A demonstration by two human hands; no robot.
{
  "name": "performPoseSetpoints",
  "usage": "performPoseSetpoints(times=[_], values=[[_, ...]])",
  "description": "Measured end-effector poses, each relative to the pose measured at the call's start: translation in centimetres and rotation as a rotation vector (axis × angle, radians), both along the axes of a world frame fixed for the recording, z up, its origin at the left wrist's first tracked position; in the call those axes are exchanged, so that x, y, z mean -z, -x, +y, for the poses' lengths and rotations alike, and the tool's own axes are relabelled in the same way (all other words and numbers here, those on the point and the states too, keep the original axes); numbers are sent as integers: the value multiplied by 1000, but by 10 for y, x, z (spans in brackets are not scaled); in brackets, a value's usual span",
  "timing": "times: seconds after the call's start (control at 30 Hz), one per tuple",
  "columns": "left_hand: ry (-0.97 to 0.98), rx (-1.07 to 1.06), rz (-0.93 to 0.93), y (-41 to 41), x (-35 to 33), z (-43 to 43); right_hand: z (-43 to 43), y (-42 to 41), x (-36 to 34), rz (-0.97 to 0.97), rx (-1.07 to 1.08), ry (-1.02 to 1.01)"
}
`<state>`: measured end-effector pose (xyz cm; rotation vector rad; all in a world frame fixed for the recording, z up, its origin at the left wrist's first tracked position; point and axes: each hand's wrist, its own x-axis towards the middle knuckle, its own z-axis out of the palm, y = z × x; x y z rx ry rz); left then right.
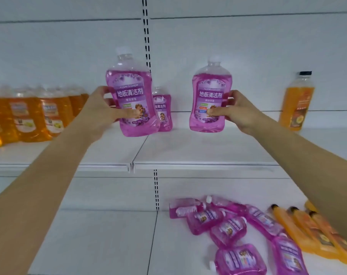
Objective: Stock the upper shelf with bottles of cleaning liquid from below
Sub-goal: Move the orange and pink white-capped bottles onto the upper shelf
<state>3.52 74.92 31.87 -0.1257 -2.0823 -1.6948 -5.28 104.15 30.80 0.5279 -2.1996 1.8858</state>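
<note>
White metal shelving [69, 56] fills our view. Over its upper shelf [198, 153], our left hand [101, 111] grips a tilted clear plastic bottle of purple floor cleaner [129, 90]. Our right hand [235, 112] clamps a second purple bottle [210, 86]. We should seat both upright, labels forward.

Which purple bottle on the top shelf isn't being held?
The pink-purple plastic bottle standing at the back, behind the left hand's held bottle; no hand touches it.

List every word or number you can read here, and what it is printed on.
"地板清洁剂": left purple bottle.
"地板清洁剂": right purple bottle.
Probably "FLOOR CLEANER", faint: arched above it on both.
"板清洁剂", first character hidden: rear purple bottle.
Too blurred to read: the smaller print on these, and the labels of the orange bottles and the lying purple bottles.
</note>
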Motion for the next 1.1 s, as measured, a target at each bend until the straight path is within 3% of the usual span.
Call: performPoseSetpoints(times=[0.27, 0.7, 0.93, 1.1], values=[[83, 41, -35, 57, 14, -23, -46, 102, 7, -20, 142, -157], [113, 37, -34, 100, 7, -14, -66, 166, 32, -97, 29, -261], [152, 68, 41, 108, -9, 36, -31, 152, 29, 6, 103, -606], [223, 160, 70, 131, -20, 96, 43, 86, 38, 250, -79, -935]])
